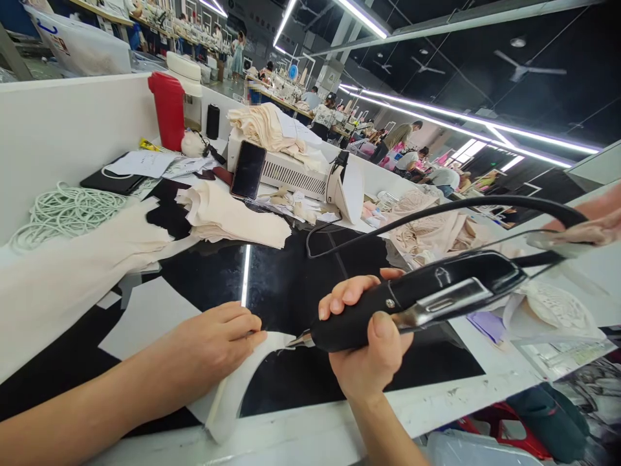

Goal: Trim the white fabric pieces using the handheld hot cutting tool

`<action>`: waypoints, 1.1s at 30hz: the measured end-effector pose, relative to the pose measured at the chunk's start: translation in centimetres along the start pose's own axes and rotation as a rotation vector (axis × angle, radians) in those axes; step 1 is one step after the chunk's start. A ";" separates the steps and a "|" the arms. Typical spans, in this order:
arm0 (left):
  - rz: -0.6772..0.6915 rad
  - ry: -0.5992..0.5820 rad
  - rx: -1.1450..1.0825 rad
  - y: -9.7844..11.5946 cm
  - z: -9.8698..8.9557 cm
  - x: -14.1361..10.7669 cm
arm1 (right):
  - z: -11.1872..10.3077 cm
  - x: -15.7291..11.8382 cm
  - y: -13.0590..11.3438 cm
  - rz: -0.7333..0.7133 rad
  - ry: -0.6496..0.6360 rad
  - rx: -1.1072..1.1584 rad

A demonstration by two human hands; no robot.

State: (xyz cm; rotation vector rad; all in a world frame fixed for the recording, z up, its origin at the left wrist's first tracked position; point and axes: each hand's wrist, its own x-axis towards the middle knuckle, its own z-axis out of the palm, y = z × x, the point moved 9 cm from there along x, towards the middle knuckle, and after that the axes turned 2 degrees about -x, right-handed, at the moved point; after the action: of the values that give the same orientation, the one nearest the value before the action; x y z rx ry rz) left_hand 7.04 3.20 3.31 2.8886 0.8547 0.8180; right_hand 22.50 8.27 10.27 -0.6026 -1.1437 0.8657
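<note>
My right hand (363,366) is wrapped round a black corded hand tool (431,285) with a silver lever and a pointed metal tip. The tip touches, or almost touches, the edge of a curved white fabric piece (235,395). That piece runs from the tool's tip down to the table's front edge. At its upper end, close to the tip, my left hand (208,349) pinches it with closed fingers. My left forearm crosses a flat white sheet (150,317). Beneath everything lies a glossy black work surface (291,385).
Cream fabric pieces (233,217) lie stacked behind my hands, with a phone (248,169) leaning behind them. Cream cloth (72,285) and pale green cord (77,210) are on the left. The tool's black cable (436,208) arches to the right. A red bin (168,110) stands at the back.
</note>
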 end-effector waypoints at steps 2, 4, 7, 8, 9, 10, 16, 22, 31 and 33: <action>0.016 0.000 0.006 0.1 -0.1 0.0 | 0.0 -0.1 0.0 0.002 0.005 -0.021; 0.025 0.010 0.029 0.2 -0.2 -0.2 | 0.1 -0.1 0.1 0.008 0.007 -0.031; 0.002 0.011 0.116 0.2 0.0 -0.6 | 0.1 -0.1 0.2 0.009 -0.003 -0.004; -0.018 0.022 0.144 0.2 -0.1 -0.7 | 0.1 -0.1 0.2 0.008 -0.008 0.007; -0.043 0.040 0.162 0.2 -0.2 -0.8 | 0.1 -0.2 0.2 0.004 -0.016 0.015; -0.064 0.053 0.166 0.2 -0.4 -0.9 | 0.1 -0.3 0.1 -0.002 -0.024 0.017; -0.148 -0.053 0.124 0.3 -0.7 -1.1 | 0.1 -1.3 -0.5 -0.018 -0.011 -0.031; -0.198 -0.048 0.078 -0.3 0.0 -2.0 | 0.5 -2.4 -1.0 -0.031 0.001 -0.049; -0.189 -0.086 0.076 -0.2 -0.4 -2.5 | 1.0 -3.1 -1.3 -0.031 -0.022 -0.019; -0.189 -0.106 0.061 0.0 -0.6 -2.5 | 1.1 -3.1 -1.4 -0.026 0.003 -0.011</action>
State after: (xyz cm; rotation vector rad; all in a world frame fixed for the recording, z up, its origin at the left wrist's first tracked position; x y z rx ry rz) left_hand 4.98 1.85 2.69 2.8149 1.1373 0.6260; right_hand 21.39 4.87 10.10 -0.5964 -1.1518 0.8368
